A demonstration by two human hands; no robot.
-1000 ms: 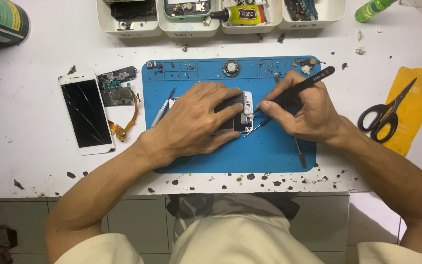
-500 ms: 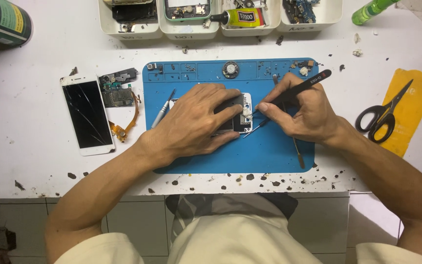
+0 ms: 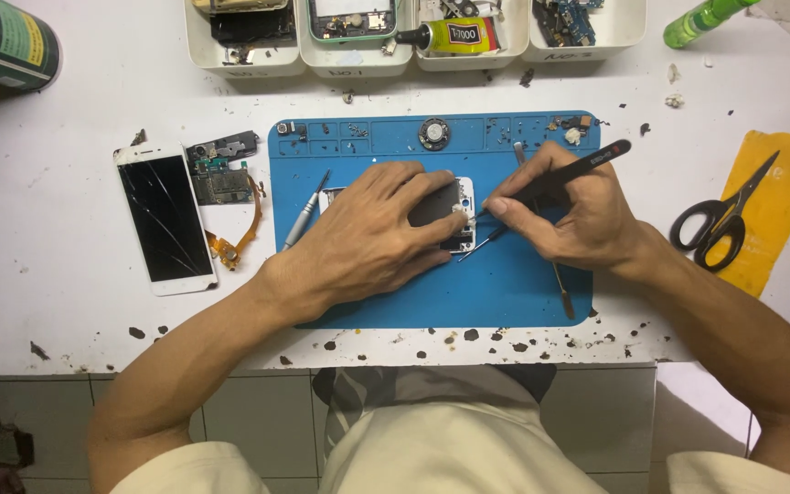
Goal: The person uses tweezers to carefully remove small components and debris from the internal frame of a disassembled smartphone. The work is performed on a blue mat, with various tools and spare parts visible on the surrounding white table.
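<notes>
- Here, your left hand [image 3: 372, 238] lies flat and spread wide over the opened phone [image 3: 457, 220], pressing it down in the middle of the blue mat [image 3: 523, 284].
- Your right hand [image 3: 578, 220] is pinched narrow around black tweezers [image 3: 560, 176], with the tips touching the phone's right edge.
- The phone looks small, light and stiff, and its little parts inside look easy to break, so it is best held by its outer edges, not by the open inside.
- The mat looks soft and grippy, so the phone should not slide much.
- The tweezers look thin and smooth; holding them near the middle, as you do, gives a steady tip.
- Your left hand hides most of the phone, so I cannot tell what part the tips touch.
- A cracked white screen [image 3: 165, 218] lies at the left of the frame, and black scissors [image 3: 722, 220] at the right.
</notes>
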